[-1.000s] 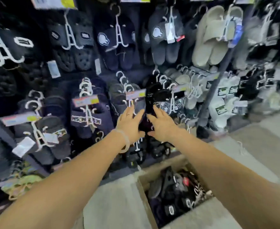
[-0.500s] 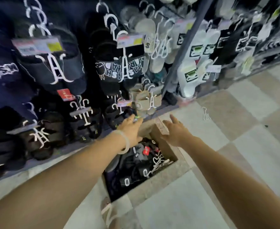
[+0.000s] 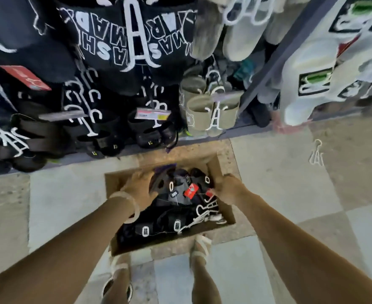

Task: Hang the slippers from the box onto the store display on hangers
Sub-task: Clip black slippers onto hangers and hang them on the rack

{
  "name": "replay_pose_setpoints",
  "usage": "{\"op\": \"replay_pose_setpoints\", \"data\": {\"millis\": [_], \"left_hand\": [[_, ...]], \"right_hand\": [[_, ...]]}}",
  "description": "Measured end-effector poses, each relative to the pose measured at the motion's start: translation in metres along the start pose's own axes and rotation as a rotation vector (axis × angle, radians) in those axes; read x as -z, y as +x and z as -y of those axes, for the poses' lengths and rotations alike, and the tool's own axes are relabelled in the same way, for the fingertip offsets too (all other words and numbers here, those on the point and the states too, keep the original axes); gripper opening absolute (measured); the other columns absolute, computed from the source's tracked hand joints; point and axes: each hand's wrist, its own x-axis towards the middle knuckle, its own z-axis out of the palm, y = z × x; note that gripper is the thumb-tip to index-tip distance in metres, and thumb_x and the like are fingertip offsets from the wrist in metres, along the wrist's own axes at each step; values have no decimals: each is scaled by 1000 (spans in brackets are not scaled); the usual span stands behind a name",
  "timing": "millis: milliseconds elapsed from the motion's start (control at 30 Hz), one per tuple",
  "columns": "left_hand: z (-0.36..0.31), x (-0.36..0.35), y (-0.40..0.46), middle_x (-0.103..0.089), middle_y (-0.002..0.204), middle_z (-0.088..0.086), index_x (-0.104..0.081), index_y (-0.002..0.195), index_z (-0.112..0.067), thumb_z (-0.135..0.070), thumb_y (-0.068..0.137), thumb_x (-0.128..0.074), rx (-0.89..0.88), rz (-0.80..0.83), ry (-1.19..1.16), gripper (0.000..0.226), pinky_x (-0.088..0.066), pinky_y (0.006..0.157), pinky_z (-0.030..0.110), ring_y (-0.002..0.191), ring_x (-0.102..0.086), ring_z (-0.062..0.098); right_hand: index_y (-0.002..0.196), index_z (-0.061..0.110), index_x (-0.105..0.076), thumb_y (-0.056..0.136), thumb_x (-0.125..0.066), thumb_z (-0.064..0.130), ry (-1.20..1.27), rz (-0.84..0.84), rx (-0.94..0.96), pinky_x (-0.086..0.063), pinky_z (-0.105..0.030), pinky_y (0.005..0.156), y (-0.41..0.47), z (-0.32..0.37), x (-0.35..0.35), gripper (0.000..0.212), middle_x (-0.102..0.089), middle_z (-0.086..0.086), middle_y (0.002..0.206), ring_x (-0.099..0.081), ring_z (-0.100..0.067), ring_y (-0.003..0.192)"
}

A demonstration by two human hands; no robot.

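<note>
Two sandalled feet (image 3: 199, 249) stand on the tiled floor (image 3: 290, 183) at the near edge of an open cardboard box (image 3: 223, 163). Both bare forearms reach down into it. The left hand (image 3: 140, 186), with a pale bangle (image 3: 129, 205) on its wrist, lies at the box's left side, its fingers (image 3: 146, 174) curled over a black slipper (image 3: 158, 183) on top of the pile. The right hand (image 3: 226, 186) is at the right wall of the box, its fingers bent down among the slippers beside a red tag (image 3: 190, 190); blur hides whether they hold anything. More black slippers (image 3: 167, 222) and a white hanger (image 3: 204, 210) fill the near half of the box. Beyond the far edge of the box, the store display (image 3: 275, 60) carries black slippers on white hangers to the left and beige slippers (image 3: 212, 113) at the middle. One loose white hanger (image 3: 316, 153) lies on the floor to the right.
</note>
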Motion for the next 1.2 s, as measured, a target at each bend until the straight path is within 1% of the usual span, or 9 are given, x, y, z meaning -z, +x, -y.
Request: {"op": "replay_pose_setpoints", "data": {"millis": [67, 133, 233, 433, 633, 833, 967, 1100, 1200], "left_hand": [[-1, -28, 21, -17, 153, 11, -19, 146, -18, -33, 92, -50, 100, 18, -104, 64, -26, 114, 37, 140, -23, 29], [0, -62, 41, -24, 150, 11, -23, 144, -17, -33, 91, -52, 158, 36, -185, 63, -27, 113, 34, 138, -28, 28], [9, -119, 73, -27, 149, 9, -27, 143, -17, -31, 91, -53, 204, 83, -251, 60, -26, 112, 32, 137, -29, 25], [55, -214, 140, -29, 145, 9, -31, 141, -17, -31, 89, -56, 297, 120, -249, 60, -31, 111, 37, 132, -37, 26], [82, -282, 178, -33, 142, 8, -34, 139, -15, -26, 91, -52, 260, 162, -247, 52, -32, 109, 32, 128, -42, 25], [81, -322, 186, -36, 140, 7, -41, 135, -15, -23, 92, -50, 257, 135, -291, 45, -34, 104, 29, 125, -44, 25], [79, -323, 191, -40, 133, 10, -46, 129, -14, -22, 92, -49, 340, 63, -305, 39, -39, 100, 33, 119, -48, 29], [83, -315, 196, -44, 131, 15, -49, 126, -15, -19, 88, -51, 539, -165, -189, 38, -33, 102, 43, 121, -40, 35], [96, -312, 200, -34, 141, 16, -37, 133, -15, -28, 83, -59, 685, -175, -206, 56, -23, 110, 47, 131, -29, 36]], "right_hand": [[119, 1, -55, 93, -50, 20, -13, 8, -8, -38, -12, 68, 28, -19, -5, 33, -56, -14, 123, -53, -30, 115], [121, 3, -55, 93, -48, 18, -46, 35, 34, -42, -10, 75, 54, -37, -21, 32, -57, -15, 123, -52, -32, 117], [125, 9, -51, 91, -53, 27, -118, 170, 44, -43, -28, 94, 87, -54, -69, 39, -56, -13, 127, -52, -30, 119], [126, 15, -51, 87, -58, 23, -204, 374, 60, -44, -37, 100, 160, -64, -187, 41, -55, -14, 129, -51, -30, 120], [128, 16, -49, 85, -55, 8, -490, 265, 144, -42, -39, 96, 211, -75, -269, 44, -46, -10, 130, -43, -29, 122], [120, 16, -56, 87, -49, 8, -674, 222, 283, -40, -37, 94, 232, -99, -285, 35, -47, -9, 122, -43, -28, 118], [109, 17, -59, 92, -46, 14, -380, 210, 366, -39, -35, 86, 236, -106, -258, 22, -58, -7, 112, -47, -27, 111], [91, 17, -52, 96, -40, 14, 183, 255, 199, -43, -35, 71, 243, -99, -226, 13, -59, -9, 90, -56, -28, 84], [86, 14, -52, 95, -42, 13, 397, 285, 66, -49, -40, 74, 255, -85, -223, 13, -62, -14, 89, -61, -31, 84]]}}
